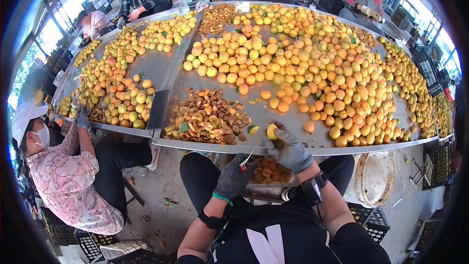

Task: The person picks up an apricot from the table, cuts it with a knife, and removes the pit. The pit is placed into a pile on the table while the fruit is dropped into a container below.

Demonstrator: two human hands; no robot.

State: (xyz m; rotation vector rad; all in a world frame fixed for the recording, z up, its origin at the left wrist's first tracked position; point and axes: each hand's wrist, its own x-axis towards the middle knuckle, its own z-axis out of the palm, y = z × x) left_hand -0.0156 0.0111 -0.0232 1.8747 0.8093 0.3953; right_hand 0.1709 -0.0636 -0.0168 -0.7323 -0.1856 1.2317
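My left hand (pixel 235 177), in a dark grey glove with a green cuff edge, is closed on a small knife (pixel 243 165) with a red handle; its thin blade points up and to the right. In my right hand (pixel 289 149), in a grey glove, a yellow apricot (pixel 271 132) is gripped above the table's near edge. Left of it a halved-looking piece of fruit with a green side (pixel 253 129) lies on the metal table (pixel 288 117). A heap of brown pits and scraps (pixel 207 117) sits farther left. Many whole apricots (pixel 347 98) cover the table's middle and right.
Below the table edge, between my knees, stands a crate of apricot pieces (pixel 271 170). A white bucket (pixel 375 178) is on the floor at right. A person in a white cap (pixel 63 176) sits at left; several others sit along the far side. A raised metal divider (pixel 158 110) splits the table.
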